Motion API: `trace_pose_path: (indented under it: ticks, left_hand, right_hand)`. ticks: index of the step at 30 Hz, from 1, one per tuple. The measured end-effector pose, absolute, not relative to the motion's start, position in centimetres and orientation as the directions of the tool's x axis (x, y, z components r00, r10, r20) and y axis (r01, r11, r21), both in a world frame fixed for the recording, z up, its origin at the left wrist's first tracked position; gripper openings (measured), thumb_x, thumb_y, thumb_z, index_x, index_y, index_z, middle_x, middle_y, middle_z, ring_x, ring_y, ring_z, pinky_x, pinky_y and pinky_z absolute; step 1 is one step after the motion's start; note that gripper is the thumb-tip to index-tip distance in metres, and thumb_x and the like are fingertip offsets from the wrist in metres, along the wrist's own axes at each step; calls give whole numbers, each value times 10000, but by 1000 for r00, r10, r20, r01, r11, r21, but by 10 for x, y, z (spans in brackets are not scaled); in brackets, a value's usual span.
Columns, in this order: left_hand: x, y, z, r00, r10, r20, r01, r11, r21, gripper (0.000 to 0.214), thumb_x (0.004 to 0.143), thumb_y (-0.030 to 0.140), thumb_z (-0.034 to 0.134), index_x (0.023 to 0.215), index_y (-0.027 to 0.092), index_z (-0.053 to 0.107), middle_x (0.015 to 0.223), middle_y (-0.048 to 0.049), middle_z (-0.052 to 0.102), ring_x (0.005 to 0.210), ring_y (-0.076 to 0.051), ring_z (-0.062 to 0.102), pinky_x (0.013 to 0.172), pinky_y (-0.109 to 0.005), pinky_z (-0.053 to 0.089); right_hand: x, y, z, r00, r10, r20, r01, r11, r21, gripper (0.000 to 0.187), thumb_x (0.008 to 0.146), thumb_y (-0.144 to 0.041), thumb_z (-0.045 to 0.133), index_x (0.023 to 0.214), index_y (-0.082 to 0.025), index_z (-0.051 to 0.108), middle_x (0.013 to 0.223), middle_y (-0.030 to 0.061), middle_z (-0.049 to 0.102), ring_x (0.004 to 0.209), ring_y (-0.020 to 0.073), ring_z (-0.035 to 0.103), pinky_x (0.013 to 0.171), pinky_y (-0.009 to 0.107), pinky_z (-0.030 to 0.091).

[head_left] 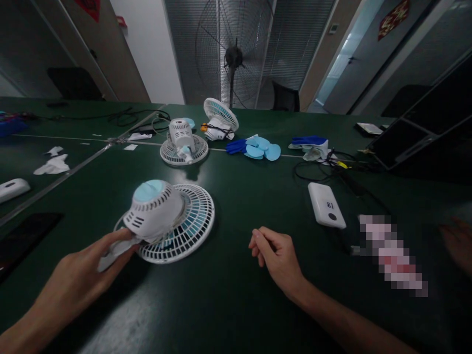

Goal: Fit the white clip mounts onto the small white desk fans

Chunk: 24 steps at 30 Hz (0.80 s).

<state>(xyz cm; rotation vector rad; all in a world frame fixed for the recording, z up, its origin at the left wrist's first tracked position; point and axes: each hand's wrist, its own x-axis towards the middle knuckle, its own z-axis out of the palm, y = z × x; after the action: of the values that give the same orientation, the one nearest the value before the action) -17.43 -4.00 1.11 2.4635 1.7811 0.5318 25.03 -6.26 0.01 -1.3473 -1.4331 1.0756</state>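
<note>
A small white desk fan (173,219) with blue blades lies face down on the dark green table (228,295). Its motor housing points up and its grille rests on the surface. My left hand (86,273) grips the fan's white base at the lower left, fingers wrapped round it. My right hand (276,250) rests on the table to the right of the fan, fingers loosely curled with nothing in them.
Two more white fans (183,142) (220,118) lie farther back. A blue fan blade (262,147), blue gloves (309,141), a white power bank (326,205), cables (332,169) and a laptop (416,137) are to the right. Another person's hand (459,241) shows at the right edge.
</note>
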Motion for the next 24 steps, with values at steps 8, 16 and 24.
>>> trace_pose_path:
  ticks: [8, 16, 24]
  left_hand:
    - [-197, 39, 31, -168, 943, 287, 982, 184, -31, 625, 935, 767, 284, 1422, 391, 394, 770, -34, 707, 666, -340, 682, 561, -370, 519]
    - [-202, 162, 18, -310, 870, 383, 950, 265, 167, 479, 971, 457, 500, 1412, 292, 412, 1357, -94, 618, 1100, -367, 650, 905, -617, 557]
    - [-111, 165, 10, -49, 727, 685, 969, -132, 209, 633, 996, 309, 573, 1536, 137, 291, 1692, -216, 51, 1538, -488, 108, 1172, -732, 163]
  right_hand:
    - [250, -63, 1, -60, 998, 6, 276, 22, -961, 424, 1049, -496, 506, 802, -191, 668, 662, -19, 597, 507, 91, 557, 458, 214, 411]
    - [249, -62, 1, -60, 998, 8, 264, 23, -964, 423, 1045, -492, 509, 793, -190, 664, 653, -19, 590, 501, 91, 549, 457, 212, 401]
    - [247, -61, 2, -71, 997, -19, 270, 1, -963, 432, 1045, -495, 510, 784, -187, 664, 659, -18, 588, 511, 93, 554, 463, 217, 401]
